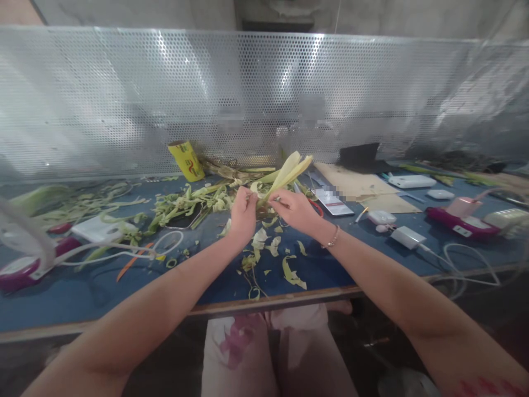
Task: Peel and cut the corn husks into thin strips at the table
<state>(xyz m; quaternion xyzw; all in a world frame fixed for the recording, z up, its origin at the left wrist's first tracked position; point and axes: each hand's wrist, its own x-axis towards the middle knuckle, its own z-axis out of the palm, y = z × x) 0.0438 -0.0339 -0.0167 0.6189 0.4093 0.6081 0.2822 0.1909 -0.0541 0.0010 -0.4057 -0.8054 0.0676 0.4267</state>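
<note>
both hands, left hand (pixel 243 212) and right hand (pixel 294 210), pinch a pale green leaf strip (pixel 285 173) over the blue table's (pixel 330 264) middle; trimmed scraps (pixel 268 253) reach its front edge, bare patches either side.

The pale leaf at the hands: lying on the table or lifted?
Lifted: the left hand and the right hand hold the pale leaf at its base; its tips slant upward above the blue table.

left hand (pixel 243 213) and right hand (pixel 295 210) both pinched, close together
</note>
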